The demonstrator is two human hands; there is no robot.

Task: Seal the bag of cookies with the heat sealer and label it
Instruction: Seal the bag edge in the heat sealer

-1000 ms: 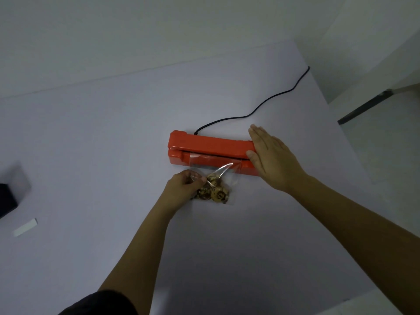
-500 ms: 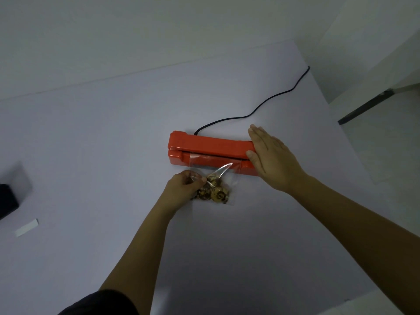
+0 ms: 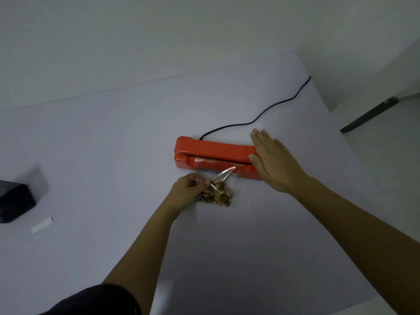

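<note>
On my feed the right grip [image 3: 275, 164] lies spread flat, fingers straight and close together, palm down on the right end of the orange heat sealer [image 3: 213, 148]. Its thumb rests against the front edge of the sealer's lid, and the lid is down.

The left grip [image 3: 187, 189] is curled, thumb and fingertips pinching the clear plastic at the left side of the bag of cookies [image 3: 218, 192]. The bag lies on the desk [image 3: 113, 155] just in front of the sealer. The cookies are bunched at its near end, and its open top runs up into the slot between the sealer's lid and base. A crease of film stands up between the cookies and the sealer.

A black cord [image 3: 261, 117] leaves the back of the sealer and trails off the desk's far right edge. Well apart on the left I see a white label strip [image 3: 42, 225] lying flat, with a black box [image 3: 13, 203] just beyond it at the frame's edge.
</note>
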